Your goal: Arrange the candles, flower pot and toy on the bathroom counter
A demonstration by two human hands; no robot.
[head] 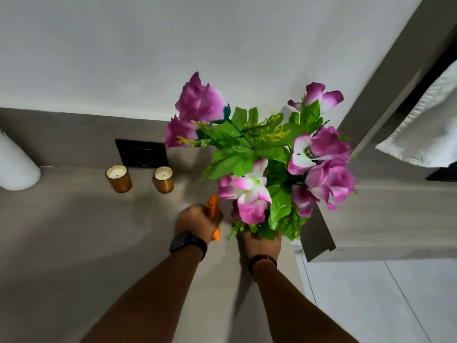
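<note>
Two gold candles stand side by side at the back of the grey counter (74, 231), one on the left (119, 178) and one on the right (163, 179). My left hand (196, 220) is closed around an orange toy (212, 206) with dark stripes, just above the counter in front of the right candle. My right hand (259, 243) grips the base of the flower pot, which is hidden under its purple and white flowers (262, 157) and green leaves. The bouquet rises over the counter's right end.
A black wall socket (141, 152) sits behind the candles. A white rounded object (14, 167) stands at the far left. The counter's right edge drops to a white tiled floor (383, 300). A white towel (425, 129) hangs at the upper right beside a grey wall corner.
</note>
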